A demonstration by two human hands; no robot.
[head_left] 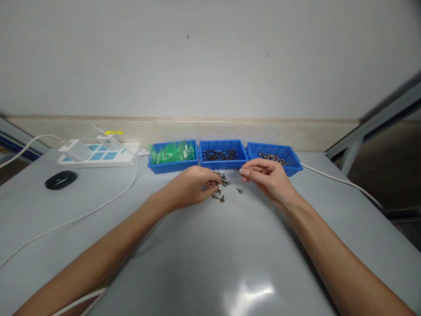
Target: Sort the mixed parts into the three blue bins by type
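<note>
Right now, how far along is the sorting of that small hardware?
Done: middle bin and right bin each hold some dark metal parts. In hand: left hand fingers the loose pile on the table; right hand pinches fingertips together, its contents too small to tell. Left: several loose parts remain.

Both forearms reach forward; left hand [190,188] curled palm-down, right hand [268,177] with fingers [245,172] pinched
</note>
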